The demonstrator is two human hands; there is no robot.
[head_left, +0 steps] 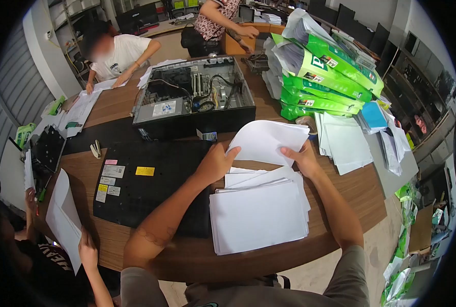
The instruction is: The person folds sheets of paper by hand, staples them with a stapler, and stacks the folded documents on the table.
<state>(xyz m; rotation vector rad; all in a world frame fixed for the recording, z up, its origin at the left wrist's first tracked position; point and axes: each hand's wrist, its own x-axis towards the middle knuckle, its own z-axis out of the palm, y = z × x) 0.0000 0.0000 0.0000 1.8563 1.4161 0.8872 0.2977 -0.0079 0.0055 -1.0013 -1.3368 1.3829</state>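
Note:
A curved sheaf of white paper (266, 140) is held up over the table between my two hands. My left hand (217, 161) grips its left side, thumb on top. On the opposite side my right hand (300, 156) pinches the edge, with the fingers partly hidden behind it. Just below lies a stack of white paper (261, 217), its upper sheets fanned unevenly. To the left of the stack rests a black computer side panel (156, 184) with several stickers. Beyond my hands an opened computer case (194, 97) shows its inner parts.
Green paper packs (320, 77) are piled at the right behind loose white sheets (345, 140). A stapler (96, 149) lies left of the panel. One person (120, 53) leans over papers across the table; another at the left holds white sheets (67, 220). A third stands behind.

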